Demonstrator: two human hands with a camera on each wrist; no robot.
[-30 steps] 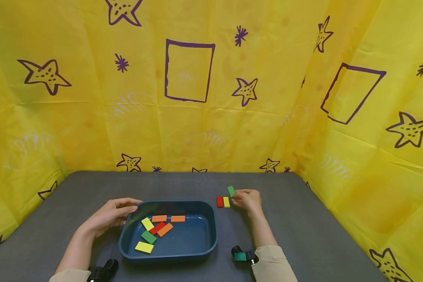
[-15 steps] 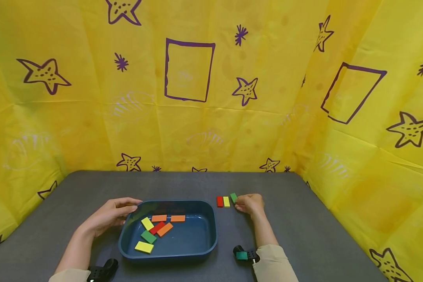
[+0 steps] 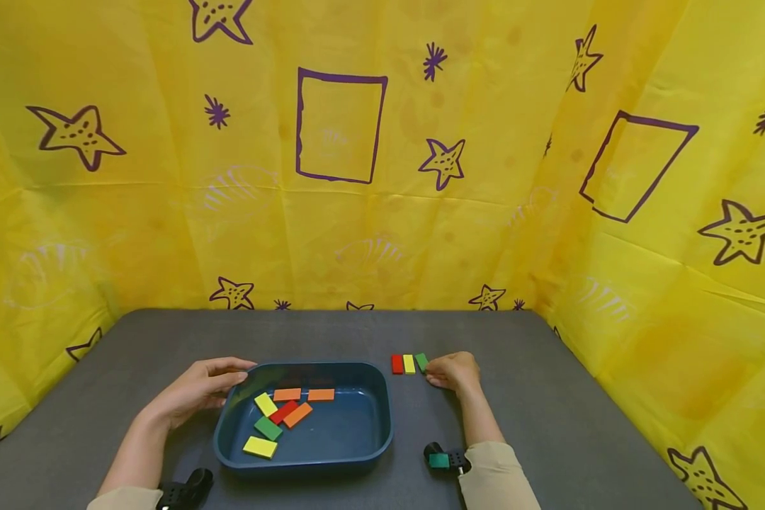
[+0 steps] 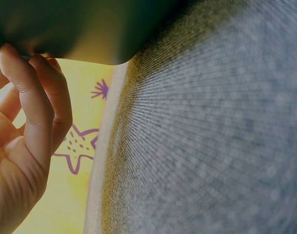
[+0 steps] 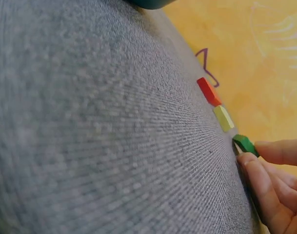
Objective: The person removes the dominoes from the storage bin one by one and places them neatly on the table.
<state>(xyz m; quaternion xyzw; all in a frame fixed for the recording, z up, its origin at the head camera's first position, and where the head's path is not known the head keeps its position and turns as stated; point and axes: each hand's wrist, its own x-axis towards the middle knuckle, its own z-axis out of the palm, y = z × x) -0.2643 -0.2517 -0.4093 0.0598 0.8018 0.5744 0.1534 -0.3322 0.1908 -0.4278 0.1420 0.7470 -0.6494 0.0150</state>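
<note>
My right hand (image 3: 454, 370) pinches a green block (image 3: 422, 363) between thumb and fingers, just right of a yellow block (image 3: 409, 364) and a red block (image 3: 397, 364) lying side by side on the table. In the right wrist view the green block (image 5: 246, 145) is slightly tilted, with a small gap to the yellow block (image 5: 224, 118). My left hand (image 3: 204, 388) grips the far left corner of a dark blue tray (image 3: 302, 465). Curled fingers (image 4: 38, 107) meet the tray's edge in the left wrist view; their tips are partly hidden.
Inside the tray lie several blocks: orange ones (image 3: 321, 394), yellow ones (image 3: 260, 447), a red one (image 3: 284, 411) and a green one (image 3: 268, 428). The dark grey table (image 3: 331, 333) ends at a yellow patterned cloth (image 3: 344, 234) behind and at the sides.
My right hand has moved slightly right and toward me, bringing the green block down from behind the row to the yellow block's right side. The left hand and tray have stayed put.
</note>
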